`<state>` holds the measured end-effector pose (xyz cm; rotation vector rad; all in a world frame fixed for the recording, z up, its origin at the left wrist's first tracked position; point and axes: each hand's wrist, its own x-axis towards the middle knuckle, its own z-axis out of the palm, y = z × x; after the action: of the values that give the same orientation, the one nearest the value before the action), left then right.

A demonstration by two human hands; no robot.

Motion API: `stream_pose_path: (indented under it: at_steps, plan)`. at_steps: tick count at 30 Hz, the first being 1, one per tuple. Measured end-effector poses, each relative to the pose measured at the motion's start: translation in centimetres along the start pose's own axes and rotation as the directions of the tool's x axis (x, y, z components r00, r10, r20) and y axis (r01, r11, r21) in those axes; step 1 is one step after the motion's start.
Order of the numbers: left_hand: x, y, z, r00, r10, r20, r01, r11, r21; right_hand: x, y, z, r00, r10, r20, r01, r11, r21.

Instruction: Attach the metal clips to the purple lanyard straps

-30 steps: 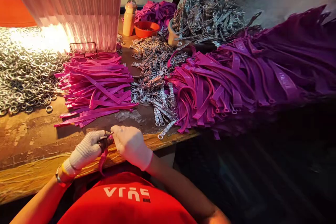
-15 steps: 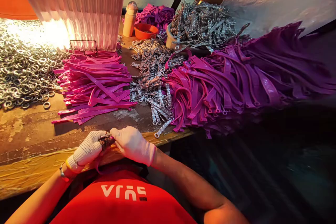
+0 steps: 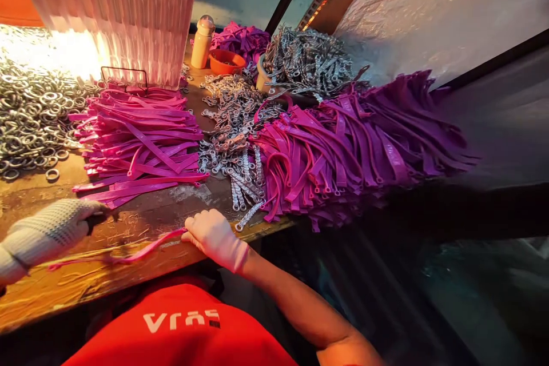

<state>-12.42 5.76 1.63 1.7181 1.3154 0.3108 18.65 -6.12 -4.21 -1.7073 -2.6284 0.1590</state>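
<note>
My right hand [image 3: 213, 238], in a pale glove, is closed on one end of a pink strap [image 3: 150, 249]. The strap runs left from the fingers, low over the front edge of the bench, and its far end is blurred. My left hand [image 3: 49, 233], in a white dotted glove, is well apart at the left, just below a stack of pink straps [image 3: 141, 140]. Something dark shows at its fingertips; blur hides whether that is stained glove or a held thing. Nearer my right hand lie several short metal chain links [image 3: 244, 186].
Metal rings [image 3: 36, 114] are heaped at the left beside a ribbed panel [image 3: 124, 17]. Purple straps [image 3: 338, 151] overhang the bench's right side. Behind stand a tub of twisted metal pieces [image 3: 306, 63], an orange bowl [image 3: 226, 62] and a bottle [image 3: 201, 43].
My hands were together at the bench edge and have parted. My left hand has moved far left; my right hand keeps the strap, which now stretches out to the left. The view has shifted slightly.
</note>
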Motion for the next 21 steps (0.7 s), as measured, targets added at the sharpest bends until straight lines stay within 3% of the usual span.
stream_pose_path:
  at_steps: [2, 4, 7, 9, 12, 17, 21]
  plan:
    - [-0.1, 0.2, 0.7, 1.0, 0.004, -0.001, -0.004, 1.0, 0.005, 0.8, 1.9, -0.9, 0.997, 0.055, -0.05, -0.054, 0.998, 0.02]
    - [-0.3, 0.9, 2.8, 0.993, -0.086, 0.082, 0.102, 0.971, -0.217, 2.6, 4.4, -1.7, 0.966, 0.226, -0.128, -0.224, 0.974, 0.032]
    - [-0.6, 2.4, 7.1, 0.939, -0.155, 0.305, 0.311, 0.759, -0.572, 6.7, 8.1, -2.0, 0.827, 0.535, -0.173, -0.54, 0.841, 0.015]
    - [-0.6, 3.1, 9.2, 0.916, -0.142, 0.376, 0.386, 0.573, -0.723, 9.3, 9.6, -1.5, 0.745, 0.648, -0.158, -0.655, 0.755, 0.006]
    - [-0.7, 3.6, 10.6, 0.911, -0.145, 0.385, 0.41, 0.405, -0.817, 11.3, 10.3, -0.6, 0.71, 0.691, -0.139, -0.696, 0.718, 0.015]
    - [-1.1, 3.1, 11.0, 0.931, -0.123, 0.344, 0.364, 0.393, -0.845, 10.7, 10.3, -0.1, 0.743, 0.661, -0.106, -0.661, 0.749, 0.031]
    - [-1.1, 2.0, 11.8, 0.951, -0.073, 0.299, 0.288, 0.551, -0.783, 10.0, 9.5, 0.0, 0.737, 0.663, -0.133, -0.669, 0.743, -0.006]
